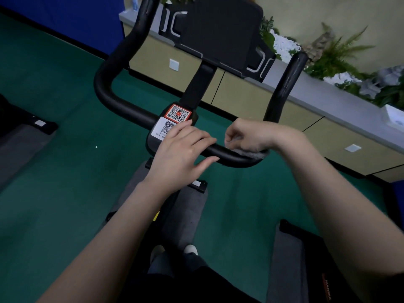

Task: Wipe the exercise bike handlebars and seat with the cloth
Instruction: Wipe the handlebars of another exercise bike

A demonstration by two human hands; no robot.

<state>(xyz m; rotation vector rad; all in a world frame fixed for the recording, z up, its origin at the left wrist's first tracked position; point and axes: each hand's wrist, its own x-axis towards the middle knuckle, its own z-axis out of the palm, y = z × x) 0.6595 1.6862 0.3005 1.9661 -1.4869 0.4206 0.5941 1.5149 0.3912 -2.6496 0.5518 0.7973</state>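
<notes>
The black handlebar (122, 106) of the exercise bike runs as a wide U across the middle of the view, with a dark console (220, 33) above its stem. My right hand (247, 136) grips a grey cloth (251, 153) wrapped over the bar's right bend. My left hand (181, 149) lies with straight fingers on the bar next to the QR-code stickers (172, 122), just left of the cloth. The seat is hidden below me.
Green floor (54, 193) spreads around the bike. A long low cabinet (251, 99) with plants (334, 55) on top runs behind the handlebar. Parts of other machines show at the far left (26, 119) and bottom right (306, 259). My feet (175, 251) show below.
</notes>
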